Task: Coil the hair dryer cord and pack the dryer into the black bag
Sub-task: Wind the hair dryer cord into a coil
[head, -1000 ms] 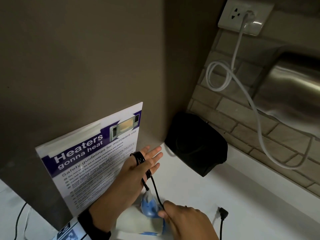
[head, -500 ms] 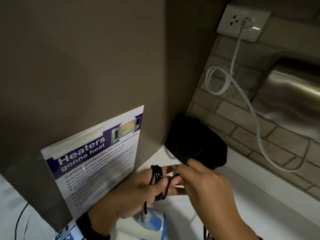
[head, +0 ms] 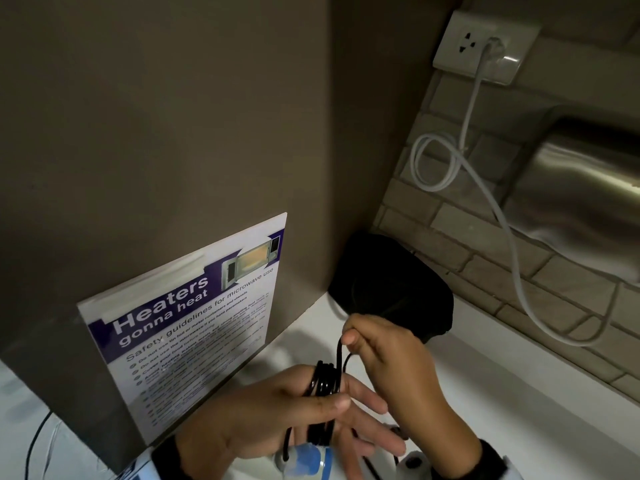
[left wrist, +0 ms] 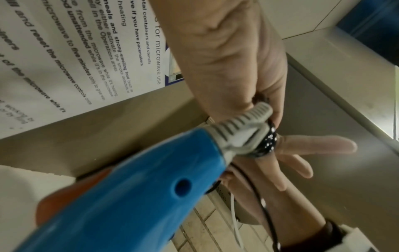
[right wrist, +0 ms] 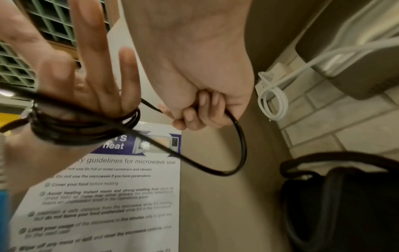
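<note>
— Low in the middle of the head view, what are you busy with?

— I'm on the coiling step. My left hand [head: 277, 407] has its fingers straight and spread, and several black turns of the cord [head: 323, 386] sit wrapped round them, with my thumb pressing on the bundle. My right hand [head: 384, 355] is just above and to the right of it, fingers curled round the free stretch of cord, lifting it up for another turn.

— How much is left?

— I judge a fair length, though I can't tell exactly: in the right wrist view a loose loop hangs below my fist and runs out of the lower right of the frame. Next I'd carry that slack over my left fingers and lay it beside the other turns, keeping it snug so the bundle doesn't slip off.

— And the dryer itself?

— Blue and white, the hair dryer [head: 304, 460] is at the bottom edge of the head view, right under my left hand; whether it rests on the white desk [head: 502, 410] I can't tell. Its grey strain relief meets the coil at my palm in the left wrist view.

— The bag?

— Behind my right hand, the black bag [head: 391, 285] stands in the corner on the desk, near but not touched, nothing packed yet
</note>
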The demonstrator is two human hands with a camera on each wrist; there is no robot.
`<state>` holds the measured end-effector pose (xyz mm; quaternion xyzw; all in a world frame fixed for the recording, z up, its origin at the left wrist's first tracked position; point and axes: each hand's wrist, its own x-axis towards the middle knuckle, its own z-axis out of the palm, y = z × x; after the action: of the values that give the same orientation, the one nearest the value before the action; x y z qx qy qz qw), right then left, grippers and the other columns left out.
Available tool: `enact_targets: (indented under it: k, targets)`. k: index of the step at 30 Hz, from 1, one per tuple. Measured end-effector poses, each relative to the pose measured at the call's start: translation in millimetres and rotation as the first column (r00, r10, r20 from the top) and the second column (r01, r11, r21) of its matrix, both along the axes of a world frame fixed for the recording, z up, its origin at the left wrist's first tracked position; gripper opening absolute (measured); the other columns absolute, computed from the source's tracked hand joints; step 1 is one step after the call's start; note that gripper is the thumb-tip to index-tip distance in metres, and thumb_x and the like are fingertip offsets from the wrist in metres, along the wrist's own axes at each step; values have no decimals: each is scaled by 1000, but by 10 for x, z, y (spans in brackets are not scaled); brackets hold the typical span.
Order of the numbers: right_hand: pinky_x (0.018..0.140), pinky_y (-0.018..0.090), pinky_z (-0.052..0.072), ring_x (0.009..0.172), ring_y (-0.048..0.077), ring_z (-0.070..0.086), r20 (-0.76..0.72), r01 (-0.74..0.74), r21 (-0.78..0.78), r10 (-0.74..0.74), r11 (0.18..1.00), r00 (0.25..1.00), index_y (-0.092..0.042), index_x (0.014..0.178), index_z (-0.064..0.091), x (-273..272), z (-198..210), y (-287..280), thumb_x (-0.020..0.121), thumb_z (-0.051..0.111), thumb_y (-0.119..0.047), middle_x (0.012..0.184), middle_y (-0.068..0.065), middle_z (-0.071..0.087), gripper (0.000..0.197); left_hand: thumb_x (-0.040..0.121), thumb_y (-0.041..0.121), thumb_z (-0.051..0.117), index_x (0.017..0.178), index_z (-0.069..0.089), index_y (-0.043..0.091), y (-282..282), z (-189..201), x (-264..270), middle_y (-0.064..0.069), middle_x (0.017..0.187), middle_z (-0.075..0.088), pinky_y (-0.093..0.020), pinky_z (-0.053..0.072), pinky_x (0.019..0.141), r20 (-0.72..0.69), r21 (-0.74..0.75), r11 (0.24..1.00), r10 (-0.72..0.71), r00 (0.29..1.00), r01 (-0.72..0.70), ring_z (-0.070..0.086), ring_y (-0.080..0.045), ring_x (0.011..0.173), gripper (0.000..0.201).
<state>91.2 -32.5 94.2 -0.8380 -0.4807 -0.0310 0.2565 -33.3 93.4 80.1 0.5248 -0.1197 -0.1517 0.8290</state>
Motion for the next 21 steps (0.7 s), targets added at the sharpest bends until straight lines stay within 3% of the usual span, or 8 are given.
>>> enact_targets:
  k: [2, 6, 9, 13, 15, 17, 19, 21]
  targets:
    - [53, 14, 33, 68, 2, 54, -87, -16, -3, 16, 1000, 996, -42, 68, 44, -14, -83, -1, 90, 35, -52, 66, -18, 53, 25, 99, 11, 39, 119, 58, 7, 9, 32, -5, -14, 112, 70, -34, 48, 95, -11, -3, 1000, 27, 1000, -27, 70, -22, 89, 28]
    - [53, 16, 33, 63, 7, 54, -148, -16, -19, 13, 1000, 989, -31, 74, 47, -31, -184, -1, 94, 43, -38, 64, -14, 55, 22, 97, 7, 39, 109, 62, 7, -31, 49, 1, -17, 111, 70, -33, 51, 88, -61, -39, 995, 93, 994, -96, 71, -25, 87, 26]
    - [56, 18, 37, 67, 7, 57, -173, 9, -26, -14, 1000, 985, -29, 78, 54, 45, -220, -12, 96, 42, -42, 67, -15, 58, 25, 96, 11, 40, 103, 63, 7, -41, 30, 13, -21, 103, 72, -32, 53, 81, -70, 37, 981, 190, 979, -188, 69, -19, 68, 24]
    - [71, 21, 49, 78, 11, 63, -493, -99, 127, 150, 987, 857, -26, 90, 68, 82, -109, -56, 98, 43, -31, 81, -4, 67, 27, 102, 21, 34, 94, 59, 1, -103, 97, 26, -36, 73, 51, -24, 53, 61, -73, 103, 950, 302, 951, -294, 62, -6, 45, 33]
    - [80, 28, 51, 88, 28, 64, -629, -184, 175, 254, 967, 735, -22, 103, 69, 29, -21, -82, 99, 42, -25, 87, 2, 70, 28, 99, 26, 36, 86, 62, 6, -129, 114, 33, -30, 59, 52, -22, 52, 54, -83, 126, 931, 355, 931, -344, 51, -4, 32, 36]
    - [84, 30, 51, 90, 37, 62, -679, -244, 178, 299, 953, 670, -22, 113, 67, -17, 34, -99, 100, 40, -21, 81, 2, 70, 30, 94, 33, 41, 76, 68, 13, -132, 106, 40, -15, 41, 54, -20, 50, 49, -91, 137, 918, 386, 918, -372, 38, -5, 24, 38]
    - [81, 27, 50, 82, 30, 62, -698, -257, 174, 303, 951, 649, -17, 112, 65, -35, 59, -107, 99, 40, -24, 80, 9, 68, 29, 93, 36, 42, 70, 69, 16, -115, 65, 46, -5, 40, 56, -14, 43, 43, -95, 128, 920, 383, 919, -370, 31, -4, 23, 41]
    - [76, 26, 47, 72, 17, 57, -721, -245, 163, 285, 956, 632, -12, 100, 61, -50, 50, -112, 98, 42, -30, 70, 2, 62, 26, 93, 46, 44, 69, 66, 18, -84, 0, 52, 0, 41, 57, -17, 37, 45, -96, 131, 929, 359, 928, -346, 28, -6, 25, 43]
